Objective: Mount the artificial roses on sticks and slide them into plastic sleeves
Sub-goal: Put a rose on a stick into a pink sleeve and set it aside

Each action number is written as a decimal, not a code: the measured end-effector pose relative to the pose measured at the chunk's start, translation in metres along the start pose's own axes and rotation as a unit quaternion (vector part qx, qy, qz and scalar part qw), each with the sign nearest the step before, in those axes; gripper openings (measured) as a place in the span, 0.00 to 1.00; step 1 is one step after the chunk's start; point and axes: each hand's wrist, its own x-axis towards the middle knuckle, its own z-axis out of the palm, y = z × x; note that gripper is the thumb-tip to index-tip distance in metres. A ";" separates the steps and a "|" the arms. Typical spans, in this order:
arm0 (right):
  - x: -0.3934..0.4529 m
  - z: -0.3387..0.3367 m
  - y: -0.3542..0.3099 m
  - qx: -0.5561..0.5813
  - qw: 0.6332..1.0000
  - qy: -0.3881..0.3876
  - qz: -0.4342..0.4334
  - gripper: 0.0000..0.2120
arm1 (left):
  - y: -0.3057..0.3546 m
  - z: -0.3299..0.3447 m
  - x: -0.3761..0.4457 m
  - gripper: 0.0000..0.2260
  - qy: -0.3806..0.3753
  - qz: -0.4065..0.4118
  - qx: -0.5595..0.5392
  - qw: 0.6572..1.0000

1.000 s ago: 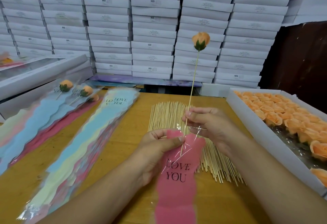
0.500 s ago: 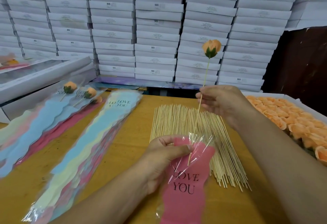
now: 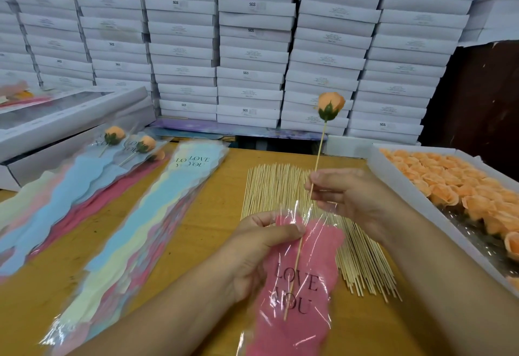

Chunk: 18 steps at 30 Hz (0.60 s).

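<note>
My right hand [image 3: 345, 192] pinches a thin wooden stick [image 3: 318, 156] topped with a peach rose [image 3: 330, 106]. The stick's lower end sits inside a pink plastic sleeve [image 3: 297, 294] printed "LOVE YOU", its tip near the lettering. My left hand [image 3: 261, 246] grips the sleeve's open top edge, thumb on the front. A spread of bare sticks [image 3: 283, 187] lies on the wooden table [image 3: 202, 232] behind the hands. Sleeved roses [image 3: 113, 135] lie at the far left.
A white tray of loose peach roses [image 3: 455, 184] runs along the right edge. A stack of empty coloured sleeves [image 3: 134, 232] lies left of centre. Flat white boxes [image 3: 252, 46] are piled as a wall at the back, with more boxes at the left [image 3: 70, 119].
The stick has slid deeper into the pink sleeve and the rose has come lower. My right hand has moved down along with it. My left hand stays on the sleeve's top.
</note>
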 end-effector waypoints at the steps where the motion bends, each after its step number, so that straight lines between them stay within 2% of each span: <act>1: -0.003 0.001 0.003 -0.007 1.000 -0.008 0.005 0.07 | 0.001 0.000 0.000 0.14 -0.002 -0.002 0.002 1.000; 3: -0.008 0.002 0.007 -0.010 1.000 -0.024 0.014 0.12 | 0.002 0.000 -0.001 0.10 -0.009 -0.009 0.005 1.000; 5: -0.011 0.003 0.009 -0.009 0.999 -0.041 0.022 0.13 | 0.003 -0.001 -0.002 0.11 -0.012 -0.015 0.005 1.000; 9: -0.011 0.004 -0.001 0.001 0.998 -0.054 0.015 0.06 | 0.002 0.000 -0.002 0.14 -0.031 -0.006 -0.004 0.999; 15: 0.006 0.003 -0.032 0.048 0.998 0.045 -0.018 0.05 | -0.001 0.001 -0.004 0.23 -0.030 -0.008 0.004 1.000; 18: 0.012 0.000 -0.039 0.054 0.996 0.065 -0.023 0.04 | 0.000 0.003 -0.006 0.22 -0.028 -0.014 0.003 0.999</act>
